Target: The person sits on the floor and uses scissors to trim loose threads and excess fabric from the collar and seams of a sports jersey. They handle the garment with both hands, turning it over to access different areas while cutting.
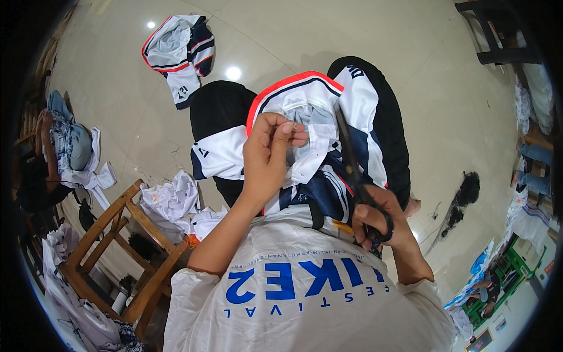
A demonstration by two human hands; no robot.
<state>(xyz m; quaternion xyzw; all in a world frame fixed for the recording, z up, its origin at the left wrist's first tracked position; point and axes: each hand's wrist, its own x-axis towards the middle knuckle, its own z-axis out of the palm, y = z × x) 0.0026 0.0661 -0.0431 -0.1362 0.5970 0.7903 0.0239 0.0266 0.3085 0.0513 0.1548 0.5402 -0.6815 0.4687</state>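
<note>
Across my lap lies a white, navy and red jersey, its grey-white inside turned up around the red-edged hem. Over that inside, my left hand is closed, with the thumb and fingertips pinched together. Whatever sits in the pinch is too small to make out. On the right, my right hand grips a large pair of dark scissors by the handles. Its long blades point away from me over the jersey, to the right of my left hand. Whether the blades are parted is unclear.
A similar jersey lies on the tiled floor at the far left. Beside me stand a wooden stool and crumpled white cloth. A black clump of thread lies to the right, a dark chair farther off. Another person sits at the left.
</note>
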